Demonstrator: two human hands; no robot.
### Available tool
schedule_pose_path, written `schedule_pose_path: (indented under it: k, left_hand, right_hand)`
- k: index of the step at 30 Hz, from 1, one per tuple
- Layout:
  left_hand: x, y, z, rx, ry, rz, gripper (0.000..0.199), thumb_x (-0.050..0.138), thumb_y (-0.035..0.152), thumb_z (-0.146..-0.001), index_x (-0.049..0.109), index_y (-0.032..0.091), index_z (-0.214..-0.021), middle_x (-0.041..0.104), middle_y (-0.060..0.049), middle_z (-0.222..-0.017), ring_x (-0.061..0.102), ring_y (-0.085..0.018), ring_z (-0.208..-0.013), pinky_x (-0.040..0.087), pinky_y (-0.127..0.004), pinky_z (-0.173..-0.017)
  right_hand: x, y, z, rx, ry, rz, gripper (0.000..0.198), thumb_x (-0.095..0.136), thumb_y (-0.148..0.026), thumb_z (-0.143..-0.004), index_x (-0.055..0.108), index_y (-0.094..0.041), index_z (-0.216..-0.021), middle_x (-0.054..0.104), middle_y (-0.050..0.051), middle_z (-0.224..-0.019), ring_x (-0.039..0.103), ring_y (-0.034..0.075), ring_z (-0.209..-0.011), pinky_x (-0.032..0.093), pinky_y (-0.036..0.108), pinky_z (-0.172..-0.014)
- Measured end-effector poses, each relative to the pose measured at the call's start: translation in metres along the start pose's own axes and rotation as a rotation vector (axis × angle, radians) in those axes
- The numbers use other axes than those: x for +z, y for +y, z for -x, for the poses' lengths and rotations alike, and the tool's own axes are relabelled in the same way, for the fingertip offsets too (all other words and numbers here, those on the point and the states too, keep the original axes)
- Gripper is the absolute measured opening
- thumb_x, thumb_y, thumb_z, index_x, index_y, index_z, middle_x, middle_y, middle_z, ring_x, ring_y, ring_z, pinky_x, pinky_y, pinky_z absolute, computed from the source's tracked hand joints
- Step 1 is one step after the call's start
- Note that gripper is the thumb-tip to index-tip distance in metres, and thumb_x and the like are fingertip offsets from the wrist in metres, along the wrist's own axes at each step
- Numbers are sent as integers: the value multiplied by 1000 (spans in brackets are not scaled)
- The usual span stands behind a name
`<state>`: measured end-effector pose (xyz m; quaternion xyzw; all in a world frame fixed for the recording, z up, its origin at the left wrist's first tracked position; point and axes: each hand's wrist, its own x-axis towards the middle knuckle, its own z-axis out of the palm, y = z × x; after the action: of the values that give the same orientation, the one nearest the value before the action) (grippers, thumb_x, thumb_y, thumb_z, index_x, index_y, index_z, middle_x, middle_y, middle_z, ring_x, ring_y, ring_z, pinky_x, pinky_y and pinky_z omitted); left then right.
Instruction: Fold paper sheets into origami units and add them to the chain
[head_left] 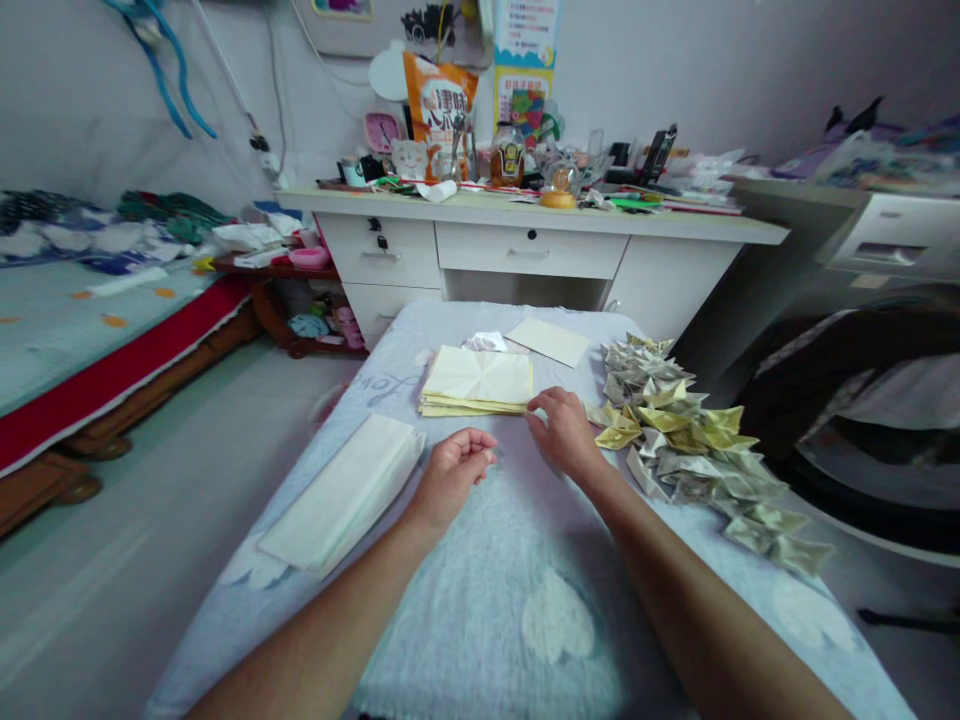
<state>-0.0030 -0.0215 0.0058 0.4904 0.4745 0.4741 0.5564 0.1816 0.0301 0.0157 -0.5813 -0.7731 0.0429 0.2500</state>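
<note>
My right hand [562, 430] is at the near right corner of a stack of creased paper sheets [478, 375], cream on top with yellow edges below. Its bent thumb and fingers close on the corner of a sheet; how many sheets they pinch is hidden. To the left, my left hand [456, 468] hovers over the cloth with loosely curled fingers, thumb a little apart, and nothing visible in it. Beside that hand lies a long pile of white folded paper [345, 495]. Several folded paper ingots [682, 430], grey and yellow, are heaped right of my right hand.
A patterned cloth covers the table [480, 580]. Behind the stack lie a flat cream sheet [550, 341] and a crumpled white wrapper [486, 342]. A white desk [525, 250] with cluttered top stands beyond, a bed [112, 330] at left, a washing machine [892, 350] at right.
</note>
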Motion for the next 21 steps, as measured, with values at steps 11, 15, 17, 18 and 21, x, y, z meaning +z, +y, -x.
schedule_pose_path:
  k: [11, 15, 17, 18, 21]
  left_hand:
    - [-2, -2, -1, 5, -23, -14, 18, 58, 23, -71, 61, 14, -86, 55, 3, -68, 44, -7, -54, 35, -19, -52]
    - [-2, -2, -1, 1, -34, -20, 18, 58, 22, -72, 61, 14, -87, 54, 4, -66, 44, -7, -54, 35, -19, -53]
    - [-2, -1, -1, -3, -37, -20, 18, 58, 22, -72, 61, 13, -87, 54, 4, -65, 44, -7, -54, 35, -19, -53]
    - [-2, -1, -1, -4, -39, -20, 18, 58, 22, -72, 61, 13, -87, 54, 4, -64, 44, -7, -54, 35, -19, -53]
    - [-2, -1, -1, 0, -44, -21, 18, 58, 23, -72, 61, 13, -87, 54, 4, -64, 44, -7, -54, 34, -19, -52]
  right_hand:
    - [46, 7, -26, 60, 49, -23, 45, 53, -17, -78, 55, -14, -123, 53, 11, -133, 44, 27, -118, 32, 39, -100]
    - [49, 8, -22, 104, 52, -60, 35, 53, -16, -75, 61, -18, -109, 58, 10, -123, 46, 27, -113, 34, 37, -96]
    - [48, 9, -22, 119, 61, -82, 29, 53, -15, -74, 62, -18, -102, 59, 10, -117, 47, 26, -109, 34, 36, -94]
    - [47, 9, -22, 123, 64, -96, 27, 53, -16, -74, 62, -18, -99, 59, 10, -114, 48, 25, -107, 34, 36, -94]
    - [46, 12, -23, 123, 66, -138, 21, 52, -18, -78, 62, -18, -97, 60, 9, -110, 50, 24, -105, 34, 35, -94]
